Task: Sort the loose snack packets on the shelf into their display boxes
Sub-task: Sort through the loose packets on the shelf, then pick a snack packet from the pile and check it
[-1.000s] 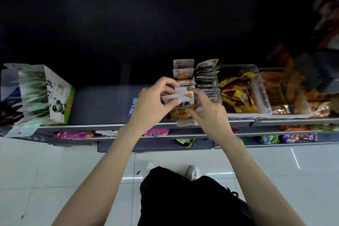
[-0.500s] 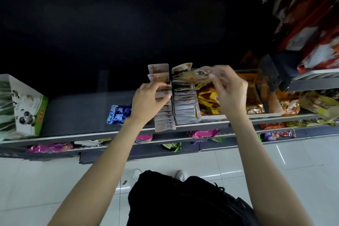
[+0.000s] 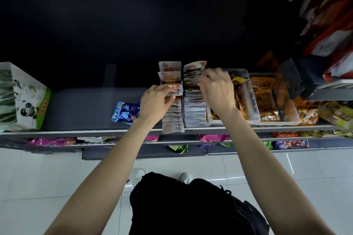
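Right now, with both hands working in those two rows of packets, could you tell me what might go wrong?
The front packet of the left row overhangs the shelf edge, so a nudge from the left hand could tip it to the floor. The right hand is blurred over the right row; a hasty push may muddle it. The blue packet lies loose and could be missed.

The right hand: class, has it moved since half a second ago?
Yes. The right hand has come left and down from over the clear bin onto the right row of packets.
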`<state>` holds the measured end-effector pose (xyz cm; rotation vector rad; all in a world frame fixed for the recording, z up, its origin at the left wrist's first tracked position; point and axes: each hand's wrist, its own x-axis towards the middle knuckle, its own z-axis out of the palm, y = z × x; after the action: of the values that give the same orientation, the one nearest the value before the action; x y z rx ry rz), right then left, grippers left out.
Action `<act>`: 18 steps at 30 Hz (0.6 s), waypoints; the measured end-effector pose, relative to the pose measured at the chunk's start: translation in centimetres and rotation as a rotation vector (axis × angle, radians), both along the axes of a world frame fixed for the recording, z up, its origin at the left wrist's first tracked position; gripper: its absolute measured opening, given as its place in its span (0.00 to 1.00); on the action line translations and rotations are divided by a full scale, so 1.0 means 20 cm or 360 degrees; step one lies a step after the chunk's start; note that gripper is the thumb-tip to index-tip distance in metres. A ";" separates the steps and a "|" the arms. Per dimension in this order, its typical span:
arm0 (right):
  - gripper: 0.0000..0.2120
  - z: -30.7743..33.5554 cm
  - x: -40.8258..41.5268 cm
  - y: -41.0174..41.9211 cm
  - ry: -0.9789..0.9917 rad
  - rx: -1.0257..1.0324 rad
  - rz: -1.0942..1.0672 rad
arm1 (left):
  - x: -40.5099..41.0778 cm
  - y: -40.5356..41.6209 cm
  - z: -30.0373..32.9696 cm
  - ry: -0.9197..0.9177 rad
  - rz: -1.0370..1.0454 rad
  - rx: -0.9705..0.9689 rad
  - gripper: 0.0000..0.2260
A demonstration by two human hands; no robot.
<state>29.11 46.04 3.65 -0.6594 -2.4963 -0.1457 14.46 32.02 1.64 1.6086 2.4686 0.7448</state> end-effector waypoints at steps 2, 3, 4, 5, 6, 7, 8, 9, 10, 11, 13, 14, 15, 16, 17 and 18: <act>0.10 -0.01 -0.01 -0.02 -0.0066 0.0049 0.0041 | 0.00 0.00 0.00 0.0006 0.0006 0.0028 0.10; 0.11 -0.03 -0.01 -0.02 -0.0105 0.0048 0.0034 | 0.00 0.01 0.00 0.0004 0.0009 0.0044 0.10; 0.11 -0.04 -0.02 -0.02 -0.0156 0.0025 0.0010 | 0.00 0.01 0.00 0.0004 0.0011 0.0057 0.10; 0.12 -0.04 -0.03 -0.02 -0.0222 -0.0025 -0.0021 | 0.00 0.00 -0.01 0.0000 0.0008 0.0059 0.10; 0.12 -0.03 -0.04 -0.03 -0.0290 -0.0077 -0.0038 | 0.00 0.00 -0.01 -0.0005 0.0001 0.0055 0.10; 0.12 -0.03 -0.05 -0.03 -0.0367 -0.0120 -0.0046 | 0.00 0.00 -0.02 -0.0012 -0.0011 0.0053 0.10; 0.12 -0.02 -0.05 -0.04 -0.0444 -0.0144 -0.0066 | 0.00 0.00 -0.01 -0.0018 -0.0025 0.0064 0.11; 0.12 -0.01 -0.05 -0.05 -0.0522 -0.0154 -0.0106 | 0.00 -0.01 -0.01 -0.0025 -0.0036 0.0094 0.12; 0.11 0.01 -0.04 -0.07 -0.0561 -0.0152 -0.0169 | -0.01 -0.03 0.00 -0.0034 -0.0033 0.0166 0.12; 0.10 0.02 -0.02 -0.09 -0.0534 -0.0147 -0.0222 | -0.02 -0.06 0.00 -0.0051 0.0005 0.0286 0.12; 0.10 0.07 0.01 -0.16 -0.0221 -0.0163 -0.0166 | -0.05 -0.16 0.00 -0.0144 0.0196 0.0612 0.11; 0.10 0.10 0.03 -0.22 -0.0002 -0.0166 -0.0076 | -0.07 -0.23 -0.02 -0.0219 0.0327 0.0755 0.10; 0.11 0.12 0.03 -0.29 0.0164 -0.0178 0.0034 | -0.10 -0.31 -0.05 -0.0291 0.0464 0.0826 0.09; 0.12 0.12 0.01 -0.37 0.0242 -0.0214 0.0159 | -0.14 -0.39 -0.08 -0.0351 0.0590 0.0811 0.09; 0.13 0.10 -0.03 -0.45 0.0234 -0.0277 0.0283 | -0.20 -0.46 -0.12 -0.0394 0.0681 0.0706 0.08; 0.14 0.06 -0.08 -0.53 0.0173 -0.0334 0.0378 | -0.27 -0.51 -0.19 -0.0410 0.0734 0.0523 0.09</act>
<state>27.46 35.51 4.82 -0.4343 -2.4802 0.2364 9.08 21.73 -2.10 0.9255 2.6405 1.3812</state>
